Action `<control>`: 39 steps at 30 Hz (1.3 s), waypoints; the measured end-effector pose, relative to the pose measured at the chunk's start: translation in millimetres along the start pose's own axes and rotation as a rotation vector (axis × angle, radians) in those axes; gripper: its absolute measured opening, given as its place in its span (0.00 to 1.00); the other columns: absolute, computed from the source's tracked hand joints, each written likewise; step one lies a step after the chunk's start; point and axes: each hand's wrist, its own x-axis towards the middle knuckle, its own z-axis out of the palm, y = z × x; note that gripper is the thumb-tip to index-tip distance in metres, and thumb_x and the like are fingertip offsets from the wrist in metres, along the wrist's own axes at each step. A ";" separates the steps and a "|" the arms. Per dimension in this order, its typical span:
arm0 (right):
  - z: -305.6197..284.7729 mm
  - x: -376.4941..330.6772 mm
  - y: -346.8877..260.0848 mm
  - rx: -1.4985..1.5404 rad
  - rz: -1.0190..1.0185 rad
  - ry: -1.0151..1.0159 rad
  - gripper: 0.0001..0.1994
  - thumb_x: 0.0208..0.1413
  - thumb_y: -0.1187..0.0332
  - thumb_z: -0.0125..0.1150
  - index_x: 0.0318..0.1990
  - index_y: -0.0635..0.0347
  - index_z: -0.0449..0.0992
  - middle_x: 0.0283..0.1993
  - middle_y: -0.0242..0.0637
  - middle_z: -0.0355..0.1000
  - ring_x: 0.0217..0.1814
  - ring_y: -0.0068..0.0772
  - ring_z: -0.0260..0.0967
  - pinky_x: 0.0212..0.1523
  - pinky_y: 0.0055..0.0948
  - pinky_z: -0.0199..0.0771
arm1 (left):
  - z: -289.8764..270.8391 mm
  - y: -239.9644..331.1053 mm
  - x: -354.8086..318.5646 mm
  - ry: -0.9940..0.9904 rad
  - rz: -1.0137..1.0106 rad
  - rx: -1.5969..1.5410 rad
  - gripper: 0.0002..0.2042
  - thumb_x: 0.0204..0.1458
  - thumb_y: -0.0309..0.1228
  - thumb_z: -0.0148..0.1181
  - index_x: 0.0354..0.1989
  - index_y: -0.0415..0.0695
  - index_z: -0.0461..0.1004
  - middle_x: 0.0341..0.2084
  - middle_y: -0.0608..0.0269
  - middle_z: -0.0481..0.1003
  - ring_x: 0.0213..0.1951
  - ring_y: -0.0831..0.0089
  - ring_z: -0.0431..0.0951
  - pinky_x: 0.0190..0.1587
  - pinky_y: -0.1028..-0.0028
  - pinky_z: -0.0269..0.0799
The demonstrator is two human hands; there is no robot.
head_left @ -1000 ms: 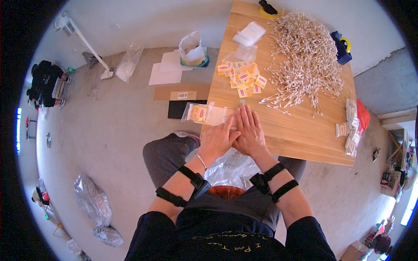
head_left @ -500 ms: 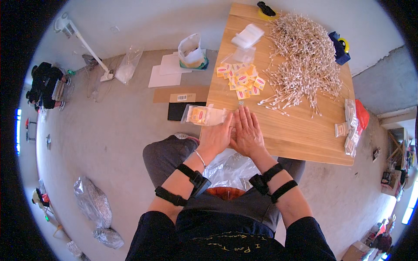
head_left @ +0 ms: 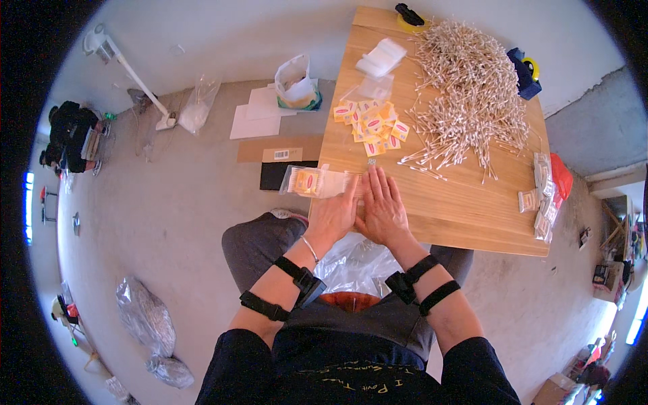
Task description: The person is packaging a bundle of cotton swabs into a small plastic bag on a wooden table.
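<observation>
My left hand (head_left: 333, 217) and my right hand (head_left: 383, 208) lie side by side at the near left corner of the wooden table (head_left: 466, 216). The right hand's fingers are stretched out flat and close together. The left hand's fingers reach forward next to them, partly hidden. A few cotton swabs (head_left: 351, 181) show by the left fingertips; what lies under the palms is hidden. Just left of them, a clear bag (head_left: 291, 181) of cotton swabs with a yellow card (head_left: 308, 181) juts over the table's edge. Several yellow cards (head_left: 374, 125) are scattered farther up.
A big heap of loose cotton swabs (head_left: 466, 88) covers the far right. Clear empty bags (head_left: 381, 57) and tape (head_left: 410, 21) lie at the back. Filled packs (head_left: 544, 202) sit at the right edge by a red bag (head_left: 560, 177). A white bag (head_left: 297, 84) stands on the floor.
The hands keep their place beside each other, with hardly any movement. The whole picture has shifted very slightly; the swabs, cards and packs stay where they were.
</observation>
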 end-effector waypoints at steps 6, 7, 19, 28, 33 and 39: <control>1.6 0.0 -0.1 0.027 -0.020 0.056 0.39 0.56 0.47 0.46 0.68 0.69 0.51 0.73 0.52 0.44 0.78 0.48 0.35 0.74 0.44 0.32 | -2.2 -5.6 7.6 -0.046 0.013 0.036 0.28 0.59 0.39 0.51 0.66 0.44 0.55 0.19 0.47 0.76 0.22 0.51 0.78 0.25 0.56 0.72; 1.0 -0.4 -0.2 0.049 -0.019 0.057 0.40 0.56 0.47 0.47 0.68 0.69 0.51 0.73 0.52 0.45 0.77 0.48 0.36 0.74 0.44 0.32 | -1.2 -5.9 8.1 -0.045 0.014 0.037 0.28 0.59 0.39 0.51 0.66 0.44 0.55 0.19 0.47 0.76 0.22 0.51 0.78 0.25 0.56 0.72; 4.8 -9.4 -7.9 0.085 -0.010 0.041 0.42 0.56 0.47 0.50 0.67 0.72 0.49 0.72 0.55 0.44 0.77 0.51 0.35 0.74 0.45 0.34 | -2.1 -7.1 6.4 -0.037 0.028 0.048 0.26 0.59 0.39 0.51 0.65 0.46 0.58 0.17 0.49 0.75 0.21 0.51 0.77 0.25 0.56 0.73; 3.7 -11.2 -12.0 0.110 0.023 0.020 0.41 0.58 0.45 0.47 0.67 0.74 0.51 0.73 0.56 0.43 0.77 0.51 0.33 0.74 0.45 0.31 | -5.6 -9.9 7.2 0.263 0.063 -0.172 0.22 0.60 0.35 0.51 0.61 0.42 0.64 0.52 0.46 0.70 0.52 0.54 0.72 0.50 0.63 0.70; 6.4 -8.8 -20.8 0.111 0.057 0.029 0.41 0.59 0.43 0.45 0.66 0.77 0.52 0.73 0.59 0.42 0.77 0.54 0.32 0.74 0.45 0.31 | 12.0 -20.7 13.8 0.286 -0.032 -1.045 0.25 0.67 0.42 0.38 0.65 0.36 0.58 0.65 0.51 0.59 0.66 0.63 0.57 0.67 0.69 0.50; 8.6 -2.7 -41.8 0.125 0.114 -0.003 0.40 0.60 0.46 0.43 0.65 0.79 0.51 0.72 0.63 0.40 0.77 0.58 0.31 0.74 0.48 0.30 | 13.1 -21.5 16.2 0.221 -0.005 -1.209 0.28 0.68 0.44 0.34 0.67 0.35 0.54 0.67 0.52 0.56 0.68 0.64 0.53 0.69 0.69 0.45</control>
